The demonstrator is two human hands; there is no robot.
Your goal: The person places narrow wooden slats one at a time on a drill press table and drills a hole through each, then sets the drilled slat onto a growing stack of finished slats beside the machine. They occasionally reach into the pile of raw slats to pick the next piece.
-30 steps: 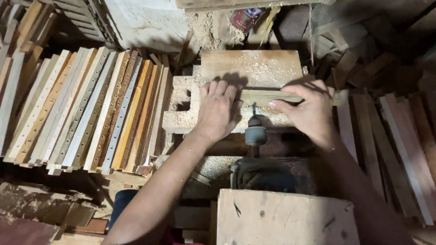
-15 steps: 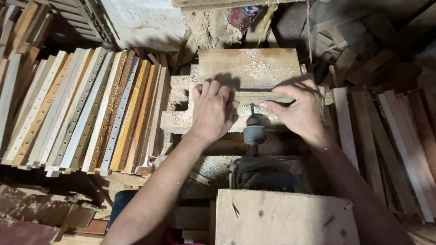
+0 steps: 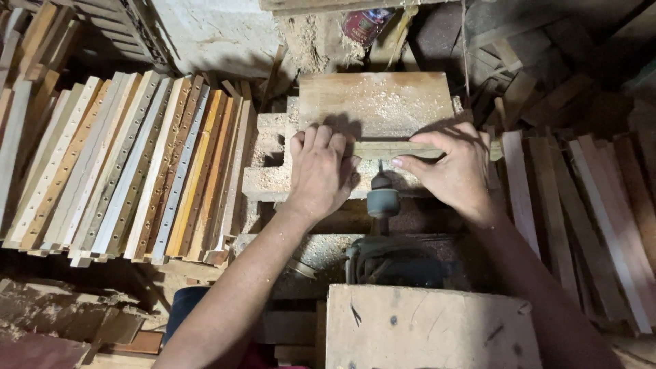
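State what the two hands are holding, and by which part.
Both hold one narrow wooden strip flat: left hand presses its left end, right hand its right part, drill chuck between.

A single head-worn camera looks almost straight down from above the person's forearms, at close range. The left hand (image 3: 318, 172) and right hand (image 3: 451, 171) sit just above frame centre, on the wooden strip (image 3: 386, 149). The drilled slats (image 3: 130, 164) fill the left side. No second view exists.
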